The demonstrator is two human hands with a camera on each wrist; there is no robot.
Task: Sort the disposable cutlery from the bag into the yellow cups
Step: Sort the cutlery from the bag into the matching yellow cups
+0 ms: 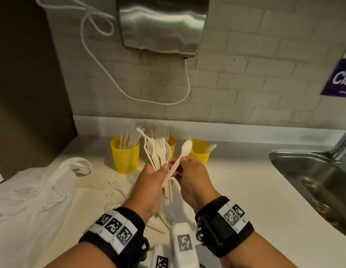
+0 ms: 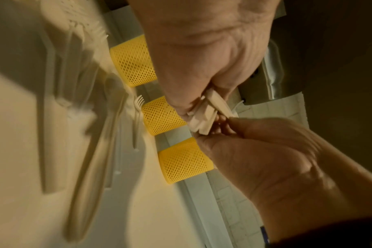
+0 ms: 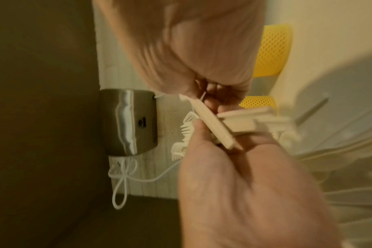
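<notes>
Yellow plastic mesh cups stand in a row on the pale counter (image 1: pixel 236 182), close to the white brick wall (image 1: pixel 245 74). The left yellow cup (image 1: pixel 125 157) has long white pieces standing in it. The middle yellow cup (image 1: pixel 172 145) holds forks and sits behind the hands. The right yellow cup (image 1: pixel 201 151) has a spoon leaning out of it.

The left hand (image 1: pixel 150 182) is in front of the middle yellow cup. Its fingers are curled around a bunch of cream plastic forks and spoons (image 1: pixel 158 151), with the tops fanned out and pointing up. The right hand (image 1: pixel 193 175) is just beside the left hand. It pinches the handle of one cream plastic spoon (image 1: pixel 179 159), and the spoon's bowl points up toward the right yellow cup.

A crumpled white plastic bag (image 1: pixel 38 190) lies on the counter, off to the left of the left yellow cup. A few more forks (image 1: pixel 112 190) lie flat on the counter between the bag and the hands.

A shiny metal hand dryer (image 1: pixel 162 24) hangs on the wall above the cups, with a white cord (image 1: pixel 102 60) looping down. A metal sink (image 1: pixel 313 180) is far to the right of the cups.
</notes>
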